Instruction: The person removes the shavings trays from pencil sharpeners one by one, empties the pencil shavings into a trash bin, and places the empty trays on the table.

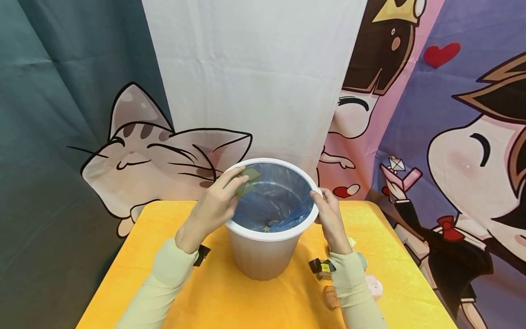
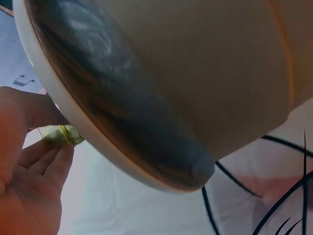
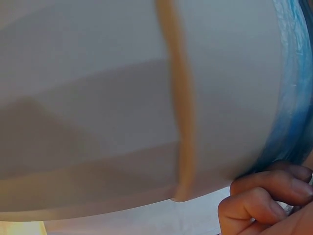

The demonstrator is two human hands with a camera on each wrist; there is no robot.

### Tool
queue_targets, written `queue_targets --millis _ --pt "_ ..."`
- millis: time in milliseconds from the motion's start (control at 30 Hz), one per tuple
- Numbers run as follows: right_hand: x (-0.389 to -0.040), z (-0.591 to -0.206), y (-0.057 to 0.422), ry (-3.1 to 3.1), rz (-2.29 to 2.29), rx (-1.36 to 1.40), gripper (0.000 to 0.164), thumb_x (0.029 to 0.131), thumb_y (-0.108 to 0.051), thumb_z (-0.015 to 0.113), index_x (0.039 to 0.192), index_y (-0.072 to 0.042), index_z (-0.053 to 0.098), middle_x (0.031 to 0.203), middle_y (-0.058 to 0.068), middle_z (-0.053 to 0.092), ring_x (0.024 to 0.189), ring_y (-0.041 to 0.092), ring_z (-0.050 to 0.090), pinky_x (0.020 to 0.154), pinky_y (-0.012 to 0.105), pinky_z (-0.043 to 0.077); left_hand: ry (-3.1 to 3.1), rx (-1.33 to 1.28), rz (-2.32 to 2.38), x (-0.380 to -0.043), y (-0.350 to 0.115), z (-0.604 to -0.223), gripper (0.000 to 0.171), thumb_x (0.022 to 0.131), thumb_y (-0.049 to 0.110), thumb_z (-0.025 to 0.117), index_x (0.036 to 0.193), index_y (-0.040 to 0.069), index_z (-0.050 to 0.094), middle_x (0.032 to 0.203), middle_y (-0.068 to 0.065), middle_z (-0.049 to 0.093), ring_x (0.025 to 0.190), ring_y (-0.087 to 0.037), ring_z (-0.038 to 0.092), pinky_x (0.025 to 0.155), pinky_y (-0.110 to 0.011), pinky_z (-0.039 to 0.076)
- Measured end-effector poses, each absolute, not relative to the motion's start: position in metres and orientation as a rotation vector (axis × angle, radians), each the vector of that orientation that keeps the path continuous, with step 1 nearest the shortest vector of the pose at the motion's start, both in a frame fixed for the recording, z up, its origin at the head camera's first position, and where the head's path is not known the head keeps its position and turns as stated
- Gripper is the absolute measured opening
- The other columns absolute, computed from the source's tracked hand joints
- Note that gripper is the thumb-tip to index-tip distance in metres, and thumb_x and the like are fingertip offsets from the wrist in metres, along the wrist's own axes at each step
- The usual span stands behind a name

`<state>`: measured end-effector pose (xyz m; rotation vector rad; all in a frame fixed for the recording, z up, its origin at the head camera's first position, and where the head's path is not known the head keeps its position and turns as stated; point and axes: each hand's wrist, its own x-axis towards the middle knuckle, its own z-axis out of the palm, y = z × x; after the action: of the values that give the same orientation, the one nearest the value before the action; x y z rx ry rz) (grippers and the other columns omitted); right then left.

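Note:
A white trash bin (image 1: 263, 256) with a blue plastic liner (image 1: 283, 187) stands on the yellow table. My left hand (image 1: 215, 201) is at the bin's left rim, its fingers holding a flat green piece (image 1: 248, 180) over the opening. In the left wrist view the green piece (image 2: 61, 134) looks thin, with a yellow line across it; its exact kind I cannot tell. My right hand (image 1: 328, 217) grips the right rim, thumb on top. Its curled fingers (image 3: 254, 200) show below the liner edge (image 3: 293, 88) in the right wrist view. A small crumpled bit (image 1: 268, 226) lies inside the bin.
Right of the bin, partly behind my right forearm, lie an orange translucent item (image 1: 330, 298), a pink one (image 1: 374, 287) and a teal one (image 1: 362, 260). The yellow tablecloth (image 1: 246, 306) reaches back to a cartoon-printed curtain (image 1: 255, 82).

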<state>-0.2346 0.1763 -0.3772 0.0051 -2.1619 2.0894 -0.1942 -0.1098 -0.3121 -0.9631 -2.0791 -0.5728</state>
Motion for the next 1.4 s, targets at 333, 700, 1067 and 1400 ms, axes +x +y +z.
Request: queue_targets --millis 333,700,1067,1400 --pt "-0.236 -0.378 0.177 -2.151 2.107 -0.003 0.036 0.09 -0.035 0.056 0.111 -0.006 0.053 0.073 0.006 0.058 0.055 0.014 0.061 0.042 0.025 0.049 -2.179 -0.789 -1.193 -0.18 -0.114 -0.326 0.06 0.076 0.009 0.074 0.128 0.006 0.045 0.125 -0.009 0.054 0.11 -0.02 0.056 0.091 -0.028 0.047" --pt "-0.236 -0.38 0.176 -2.134 2.113 0.016 0.038 0.091 -0.036 0.054 0.111 -0.004 0.053 0.069 0.004 0.058 0.053 0.013 0.059 0.039 0.022 0.045 -2.162 -0.726 -1.679 -0.16 -0.113 -0.304 0.057 0.085 -0.001 0.062 0.135 -0.007 0.035 0.127 -0.025 0.05 0.116 -0.033 0.051 0.094 -0.027 0.043" --pt "-0.236 -0.381 0.175 -2.135 2.116 0.006 0.038 0.091 -0.036 0.054 0.11 -0.004 0.054 0.071 0.005 0.059 0.055 0.014 0.061 0.042 0.025 0.049 -2.192 -0.679 -1.712 -0.162 -0.116 -0.31 0.054 0.091 0.002 0.054 0.139 -0.006 0.03 0.132 -0.023 0.047 0.126 -0.029 0.041 0.104 -0.03 0.032" --pt "-0.235 -0.381 0.176 -2.148 2.103 0.005 0.039 0.091 -0.037 0.054 0.111 -0.004 0.053 0.071 0.005 0.059 0.054 0.014 0.061 0.042 0.025 0.049 -2.077 -0.696 -1.796 -0.174 -0.128 -0.335 0.055 0.09 0.005 0.056 0.14 0.004 0.033 0.132 -0.017 0.048 0.124 -0.024 0.044 0.102 -0.023 0.035"
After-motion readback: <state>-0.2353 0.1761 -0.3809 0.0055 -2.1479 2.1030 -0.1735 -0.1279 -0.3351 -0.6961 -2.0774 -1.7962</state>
